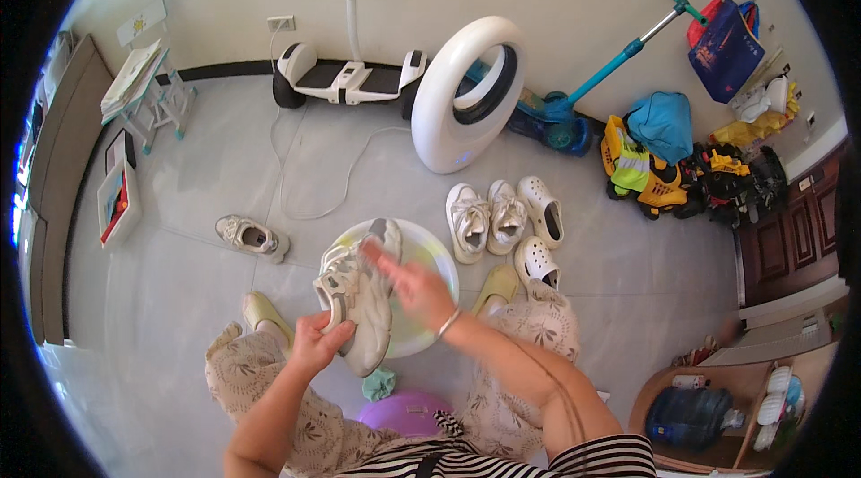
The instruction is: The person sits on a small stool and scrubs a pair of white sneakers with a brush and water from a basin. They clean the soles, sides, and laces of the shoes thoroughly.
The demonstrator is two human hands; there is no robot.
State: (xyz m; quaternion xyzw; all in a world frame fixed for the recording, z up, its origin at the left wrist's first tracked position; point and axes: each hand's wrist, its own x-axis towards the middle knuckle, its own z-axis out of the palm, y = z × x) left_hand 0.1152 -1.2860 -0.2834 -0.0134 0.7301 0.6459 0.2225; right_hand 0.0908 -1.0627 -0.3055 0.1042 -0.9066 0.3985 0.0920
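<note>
My left hand [321, 342] grips a white lace-up sneaker [368, 320] by its heel end. The sneaker is tilted, with its chunky sole side towards the right. Below it stands a pale round basin [449, 276], partly covered by the shoe and my arm. My right hand [420, 291] is blurred near the front of the sneaker. Its fingers hold a small reddish-brown object [370, 251], too blurred to name surely, against or close to the shoe's side. Another white sneaker [252, 238] lies on the floor left of the basin.
Two white sneakers [469, 222] and white clogs [538, 261] stand right of the basin. Behind are a white ring-shaped appliance [434, 121] with a cord, a self-balancing scooter [350, 81] and a blue kick scooter [558, 118]. A purple stool [403, 411] is beneath me.
</note>
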